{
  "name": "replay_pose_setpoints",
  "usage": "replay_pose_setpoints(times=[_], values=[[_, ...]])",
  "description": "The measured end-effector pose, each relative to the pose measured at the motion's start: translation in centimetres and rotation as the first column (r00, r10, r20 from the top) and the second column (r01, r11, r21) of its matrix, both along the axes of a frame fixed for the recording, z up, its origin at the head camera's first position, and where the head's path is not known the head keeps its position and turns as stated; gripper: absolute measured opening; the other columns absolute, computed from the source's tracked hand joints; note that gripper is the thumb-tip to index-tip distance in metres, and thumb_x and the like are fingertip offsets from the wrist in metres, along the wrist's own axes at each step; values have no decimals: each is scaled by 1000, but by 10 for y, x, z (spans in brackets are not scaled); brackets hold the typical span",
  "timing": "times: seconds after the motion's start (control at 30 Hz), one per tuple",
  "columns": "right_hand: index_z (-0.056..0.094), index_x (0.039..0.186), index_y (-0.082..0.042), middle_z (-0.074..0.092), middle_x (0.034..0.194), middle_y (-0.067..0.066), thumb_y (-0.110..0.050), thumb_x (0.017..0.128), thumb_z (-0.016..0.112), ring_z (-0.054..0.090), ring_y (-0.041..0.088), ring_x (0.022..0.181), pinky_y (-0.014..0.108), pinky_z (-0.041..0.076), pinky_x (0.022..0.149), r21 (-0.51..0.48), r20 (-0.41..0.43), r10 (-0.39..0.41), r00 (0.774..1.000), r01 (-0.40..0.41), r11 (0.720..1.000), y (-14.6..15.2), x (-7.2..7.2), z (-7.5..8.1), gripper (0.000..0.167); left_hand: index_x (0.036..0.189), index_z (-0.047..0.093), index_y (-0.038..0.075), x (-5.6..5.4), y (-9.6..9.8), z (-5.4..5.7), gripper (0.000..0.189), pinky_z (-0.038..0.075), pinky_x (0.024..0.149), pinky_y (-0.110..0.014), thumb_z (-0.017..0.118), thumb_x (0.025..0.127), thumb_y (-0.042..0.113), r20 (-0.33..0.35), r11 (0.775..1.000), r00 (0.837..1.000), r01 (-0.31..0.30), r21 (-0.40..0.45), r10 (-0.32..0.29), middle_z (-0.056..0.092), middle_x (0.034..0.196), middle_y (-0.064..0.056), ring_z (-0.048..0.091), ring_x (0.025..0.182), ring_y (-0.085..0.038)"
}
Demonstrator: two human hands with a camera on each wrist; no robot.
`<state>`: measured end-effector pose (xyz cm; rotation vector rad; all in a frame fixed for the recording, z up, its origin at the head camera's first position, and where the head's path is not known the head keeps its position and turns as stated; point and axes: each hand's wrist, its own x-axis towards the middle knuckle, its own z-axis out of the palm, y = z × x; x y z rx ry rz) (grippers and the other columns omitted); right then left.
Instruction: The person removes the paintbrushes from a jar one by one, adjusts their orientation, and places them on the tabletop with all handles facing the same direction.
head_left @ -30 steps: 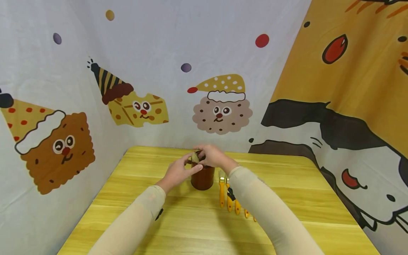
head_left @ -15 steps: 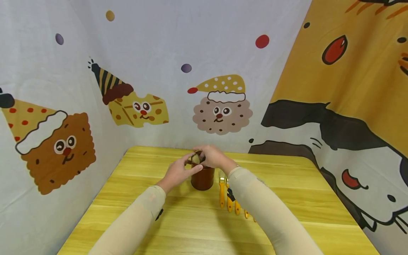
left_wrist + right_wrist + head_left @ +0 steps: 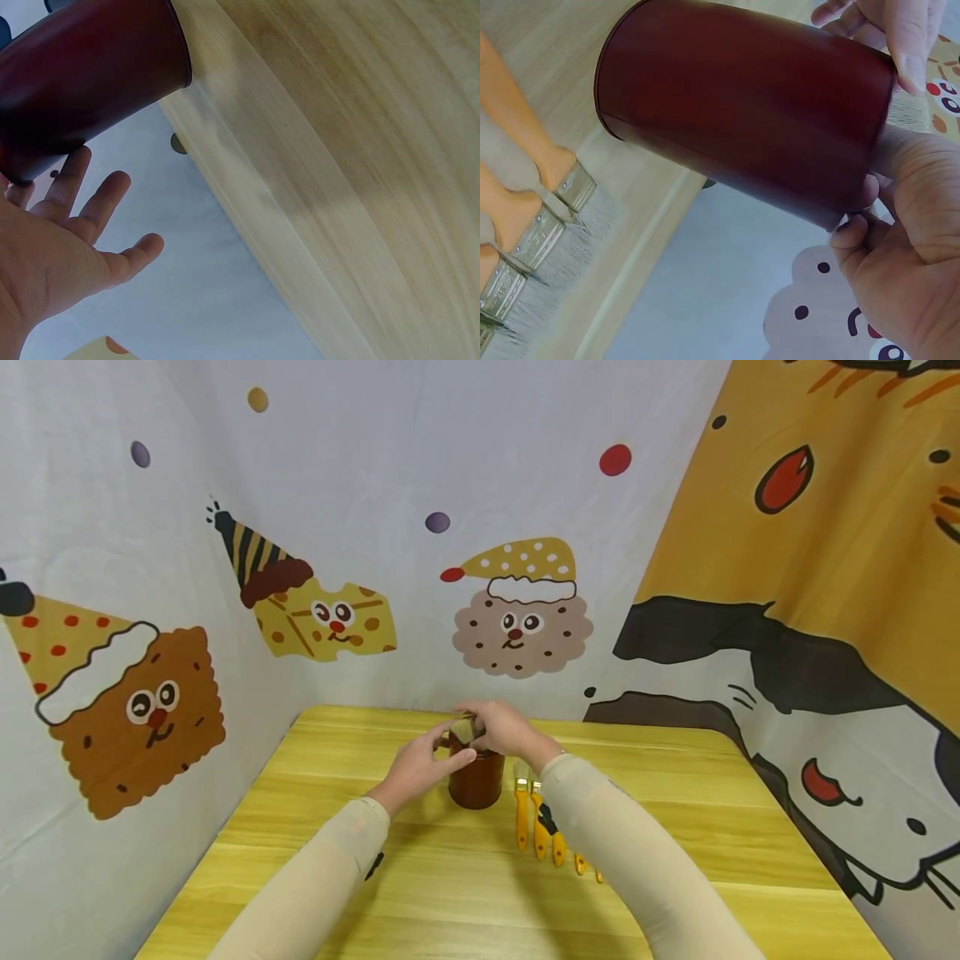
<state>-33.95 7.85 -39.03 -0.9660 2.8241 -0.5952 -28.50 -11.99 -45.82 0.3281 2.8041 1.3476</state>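
Observation:
A dark red-brown cylindrical pot (image 3: 476, 783) stands upright on the wooden table. Pale bristles of a paintbrush (image 3: 462, 730) show at its mouth, while the handle is hidden inside. My left hand (image 3: 422, 762) holds the pot's rim from the left, thumb at the front. The left wrist view shows its other fingers spread, fingertips right at the pot's wall (image 3: 90, 67). From the right, my right hand (image 3: 504, 728) reaches over the mouth. In the right wrist view its curled fingers are at the rim, with the thumb close beside the bristles; they pinch the brush there.
Several paintbrushes with orange handles (image 3: 522, 818) lie in a row right of the pot, partly under my right forearm. A black object (image 3: 547, 820) lies across them, and another dark object (image 3: 375, 866) is beside my left sleeve. A cartoon-printed cloth (image 3: 420, 635) hangs behind the table.
The bristles at the pot's mouth have turned and now face forward more broadly. Both hands stay at the rim, and the pot has not moved.

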Motion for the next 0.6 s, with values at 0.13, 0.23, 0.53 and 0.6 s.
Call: replay_pose_setpoints(times=[0.13,0.23,0.53,0.6], values=[[49,162,-17,74,83,6,-7,95,82,60,13,68,29,53,67,-85,35,-8,999,11,996,6,-1,7,76,166,41,36,-1,0,1,89,57,101,-56,65,92,79,-4,1000,1000,7,4,-7,65,148,-8,64,135,-37],[48,162,-18,76,90,5,-10,95,82,68,16,75,30,58,72,-145,32,-16,999,20,989,12,-1,14,75,165,42,37,-1,0,0,85,58,99,-54,66,93,75,-13,1000,1000,13,14,-13,66,147,-6,64,134,-36],[50,156,-27,73,99,6,-16,98,81,72,21,88,40,62,78,-388,-21,-94,995,78,918,31,1,37,67,163,44,38,0,1,0,84,57,101,-56,68,92,76,-4,1000,1000,-1,22,1,67,146,-7,64,134,-37],[52,155,-28,74,97,7,-17,97,82,73,22,88,41,62,79,-424,-30,-120,992,96,901,36,2,44,66,163,45,39,0,2,1,84,56,102,-57,69,92,76,0,1000,1000,-3,25,3,67,145,-7,64,135,-37]])
